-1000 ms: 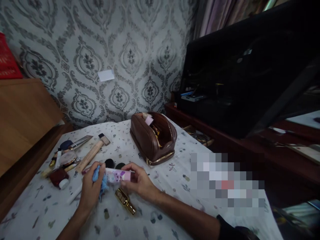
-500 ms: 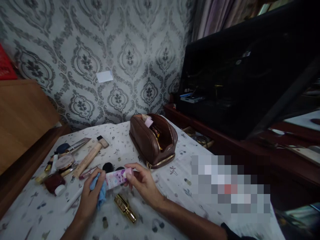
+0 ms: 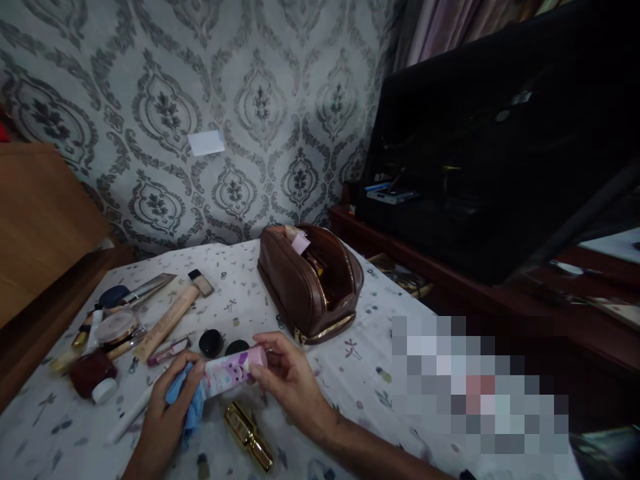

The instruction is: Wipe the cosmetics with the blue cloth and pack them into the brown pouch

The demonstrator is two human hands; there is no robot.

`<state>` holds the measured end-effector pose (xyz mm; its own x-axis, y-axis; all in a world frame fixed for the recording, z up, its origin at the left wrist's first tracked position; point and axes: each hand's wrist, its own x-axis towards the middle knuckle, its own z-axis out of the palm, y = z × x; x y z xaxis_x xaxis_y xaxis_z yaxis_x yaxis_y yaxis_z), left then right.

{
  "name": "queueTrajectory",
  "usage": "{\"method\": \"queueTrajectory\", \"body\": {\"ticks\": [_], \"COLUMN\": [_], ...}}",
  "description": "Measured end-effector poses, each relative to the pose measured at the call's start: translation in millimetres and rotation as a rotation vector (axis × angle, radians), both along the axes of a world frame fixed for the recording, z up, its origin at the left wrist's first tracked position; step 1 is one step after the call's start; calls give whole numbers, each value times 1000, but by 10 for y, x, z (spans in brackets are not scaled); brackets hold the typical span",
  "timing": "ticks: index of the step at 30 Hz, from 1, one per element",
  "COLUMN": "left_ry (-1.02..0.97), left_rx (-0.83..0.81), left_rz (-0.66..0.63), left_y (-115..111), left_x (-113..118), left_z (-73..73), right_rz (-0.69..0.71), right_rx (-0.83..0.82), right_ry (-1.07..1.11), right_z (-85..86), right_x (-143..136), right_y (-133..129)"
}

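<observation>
Between my hands is a white and purple tube (image 3: pixel 226 373) with a pink cap, tilted slightly up to the right. My left hand (image 3: pixel 173 393) is closed on a crumpled light blue cloth (image 3: pixel 194 408) and the tube's left end. The fingers of my right hand (image 3: pixel 290 373) pinch the pink cap end. Just below the tube lies a gold lipstick-like case (image 3: pixel 248 436). Behind it are two round black items, one a black lid (image 3: pixel 211 343), the other partly hidden by the tube. Farther back stands an open brown cosmetic bag (image 3: pixel 300 290) with small items inside.
To the left lie a beige tube (image 3: pixel 167 323), a small foundation bottle (image 3: pixel 201 283), a round compact (image 3: pixel 116 327), a dark red bottle (image 3: pixel 93 375) and a white stick (image 3: pixel 131 415). A large black screen (image 3: pixel 480 160) stands at right, a wooden box (image 3: pixel 45 227) at left. Part of the right side is pixelated.
The view has shifted slightly. Both hands still hold the tube, which sits a little lower in view. The cloth stays in my left hand.
</observation>
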<state>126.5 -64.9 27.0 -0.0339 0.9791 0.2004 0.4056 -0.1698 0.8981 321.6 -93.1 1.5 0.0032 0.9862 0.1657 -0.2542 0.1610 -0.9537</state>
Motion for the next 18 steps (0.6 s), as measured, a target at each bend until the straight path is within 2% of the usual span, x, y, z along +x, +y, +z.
{"method": "queueTrajectory", "body": {"ticks": [18], "left_ry": [74], "left_rx": [-52], "left_rz": [-74], "left_y": [58], "left_x": [-58], "left_z": [-74], "right_rz": [-13], "right_rx": [-45], "right_ry": [-81], "right_z": [23], "right_x": [33], "right_y": [-6]}}
